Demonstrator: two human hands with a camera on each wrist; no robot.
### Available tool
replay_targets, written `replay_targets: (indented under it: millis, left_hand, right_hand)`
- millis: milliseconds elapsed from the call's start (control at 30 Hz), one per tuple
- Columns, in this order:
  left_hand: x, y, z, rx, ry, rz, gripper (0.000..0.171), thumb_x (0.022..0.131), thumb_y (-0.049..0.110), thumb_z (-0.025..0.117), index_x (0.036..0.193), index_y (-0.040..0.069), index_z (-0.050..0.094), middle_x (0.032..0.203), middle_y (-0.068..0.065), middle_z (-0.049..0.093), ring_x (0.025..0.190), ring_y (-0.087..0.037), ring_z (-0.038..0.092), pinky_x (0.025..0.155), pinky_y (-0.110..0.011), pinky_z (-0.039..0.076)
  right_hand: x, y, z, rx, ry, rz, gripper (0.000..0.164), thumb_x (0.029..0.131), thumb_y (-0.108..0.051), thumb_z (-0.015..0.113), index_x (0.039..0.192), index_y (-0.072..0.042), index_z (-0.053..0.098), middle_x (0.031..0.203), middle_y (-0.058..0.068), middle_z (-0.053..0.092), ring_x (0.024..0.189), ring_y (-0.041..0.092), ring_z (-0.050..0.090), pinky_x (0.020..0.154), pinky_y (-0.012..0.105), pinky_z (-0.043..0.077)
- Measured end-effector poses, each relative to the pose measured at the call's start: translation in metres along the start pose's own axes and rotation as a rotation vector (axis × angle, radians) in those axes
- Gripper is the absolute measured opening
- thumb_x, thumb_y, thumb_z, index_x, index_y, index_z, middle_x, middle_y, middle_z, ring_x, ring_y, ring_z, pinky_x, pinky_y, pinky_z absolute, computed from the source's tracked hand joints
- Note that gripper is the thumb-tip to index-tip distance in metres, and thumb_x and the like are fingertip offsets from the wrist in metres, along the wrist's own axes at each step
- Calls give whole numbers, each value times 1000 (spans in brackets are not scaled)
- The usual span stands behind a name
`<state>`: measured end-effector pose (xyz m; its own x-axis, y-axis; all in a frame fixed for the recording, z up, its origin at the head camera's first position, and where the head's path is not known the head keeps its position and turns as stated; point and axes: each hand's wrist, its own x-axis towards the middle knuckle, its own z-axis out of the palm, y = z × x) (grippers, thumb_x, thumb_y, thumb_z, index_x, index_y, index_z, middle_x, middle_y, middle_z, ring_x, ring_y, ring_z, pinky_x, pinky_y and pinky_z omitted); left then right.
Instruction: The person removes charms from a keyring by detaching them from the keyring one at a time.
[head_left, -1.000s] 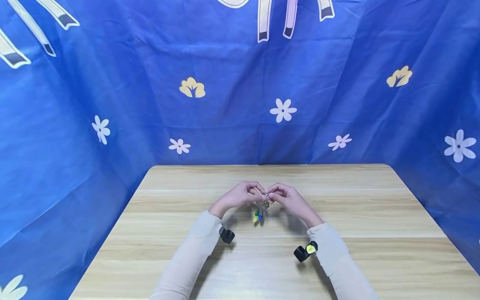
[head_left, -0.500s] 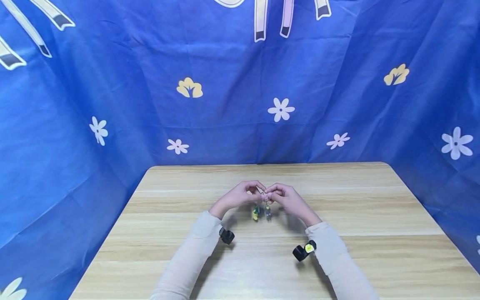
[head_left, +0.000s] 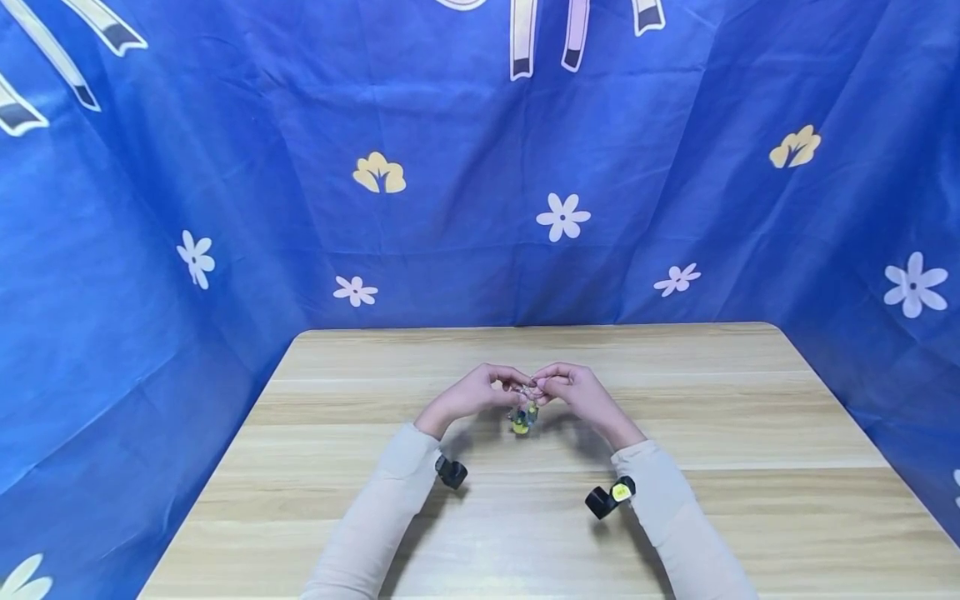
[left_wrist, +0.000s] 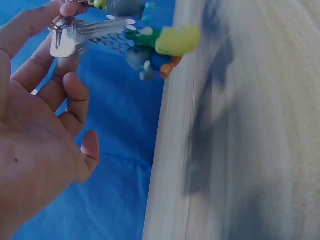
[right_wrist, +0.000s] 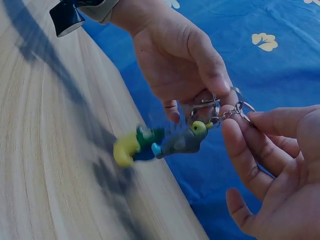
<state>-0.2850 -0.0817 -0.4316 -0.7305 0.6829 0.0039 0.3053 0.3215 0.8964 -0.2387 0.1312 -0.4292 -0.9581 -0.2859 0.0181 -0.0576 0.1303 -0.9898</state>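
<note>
Keychain charms [right_wrist: 184, 140] look light and free-swinging, so we'd best hold their slick metal fittings [right_wrist: 239, 106], where our left hand [head_left: 474, 395] and right hand [head_left: 583, 397] both pinch.

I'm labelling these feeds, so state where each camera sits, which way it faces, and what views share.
Head: on the person's head, looking forward and down at the table and blue cloth; left hand, right hand and sleeves show.
Left wrist: on that wrist, looking along the hand toward the keychains; the left hand shows at left.
Right wrist: on that wrist, looking at the keychains; both hands and the left sleeve's edge show.
Shared: head and right wrist both show both hands and the keychains.
</note>
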Motion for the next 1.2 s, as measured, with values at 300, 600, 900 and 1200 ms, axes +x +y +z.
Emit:
replay_targets:
  millis: [300, 600, 900, 1200]
  left_hand:
    - [-1, 0, 0, -24, 46, 10, 34, 83, 17, 73, 115, 9, 68, 104, -6, 70, 102, -15, 61, 103, -47, 41]
    - [-2, -2, -1, -66, 65, 18, 34, 84, 14, 71, 116, 4, 66, 103, -4, 66, 95, -14, 57, 90, -31, 47]
    - [-2, 3, -3, -88, 29, 24, 34, 84, 10, 69, 117, 2, 64, 103, -6, 65, 95, -14, 57, 85, -29, 50]
    - [0, 11, -1, -88, 33, 17, 29, 83, 9, 71, 110, 0, 63, 90, -6, 64, 81, -10, 58, 72, -23, 48]
  right_hand:
    - [-1, 3, -2, -8, -14, -35, 26, 93, -8, 55, 114, 8, 59, 93, 14, 73, 80, 12, 68, 93, 42, 52]
    - [-3, 5, -3, -13, -14, -46, 26, 93, -8, 56, 114, 6, 58, 91, 11, 73, 83, 13, 68, 92, 34, 53]
    - [-6, 3, -4, 51, -82, -93, 28, 92, -4, 55, 116, 11, 52, 93, 5, 72, 84, 8, 67, 87, 27, 54]
    - [-7, 2, -3, 32, -73, -126, 26, 92, -3, 56, 115, 9, 53, 90, -2, 67, 83, 9, 64, 82, 29, 54]
